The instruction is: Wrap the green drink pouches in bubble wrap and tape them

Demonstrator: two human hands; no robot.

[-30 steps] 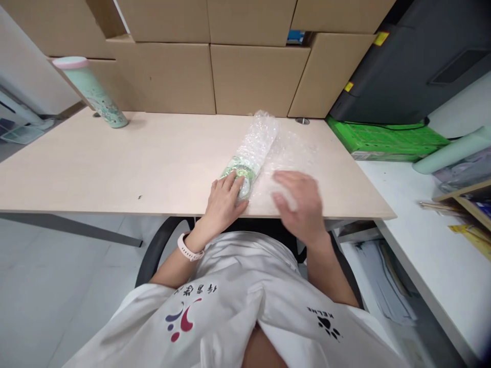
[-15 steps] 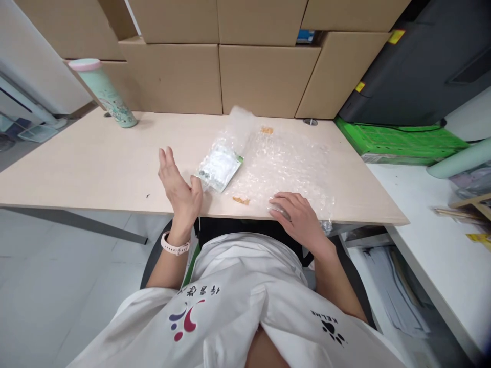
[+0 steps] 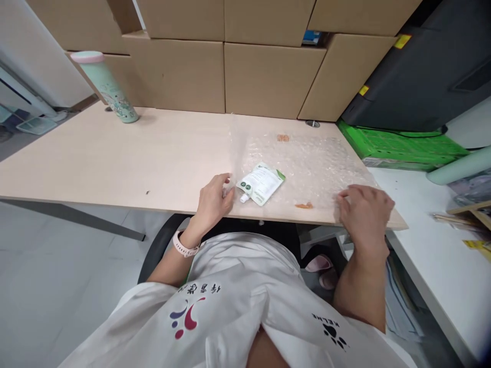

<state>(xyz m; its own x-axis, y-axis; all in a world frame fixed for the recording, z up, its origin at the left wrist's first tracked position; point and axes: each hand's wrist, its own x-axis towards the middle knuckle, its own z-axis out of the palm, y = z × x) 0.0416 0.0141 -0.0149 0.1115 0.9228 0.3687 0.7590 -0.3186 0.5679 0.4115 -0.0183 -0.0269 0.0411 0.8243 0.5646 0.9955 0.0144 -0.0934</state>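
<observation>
A sheet of bubble wrap [image 3: 318, 163] lies spread on the light wooden table [image 3: 164, 153]. On its left part rests a white and green spouted pouch [image 3: 263, 183], its white cap toward me. My left hand [image 3: 215, 197] pinches the left edge of the bubble wrap, just beside the pouch. At the other end, my right hand [image 3: 366, 209] is closed on the right edge of the sheet near the table's front corner; its fingertips are slightly blurred. Two bits of orange-brown tape [image 3: 304, 205] stick to the sheet.
A mint tumbler [image 3: 111, 92] with a pink lid stands at the back left. Cardboard boxes [image 3: 268, 76] line the table's rear edge. To the right are a green crate [image 3: 402, 145], a dark grey case [image 3: 418, 76] and a white side desk [image 3: 414, 199].
The bubble wrap and pouch have shifted right, and the pouch now lies uncovered. My left hand went from open to pinching the sheet's left edge. My right hand moved right.
</observation>
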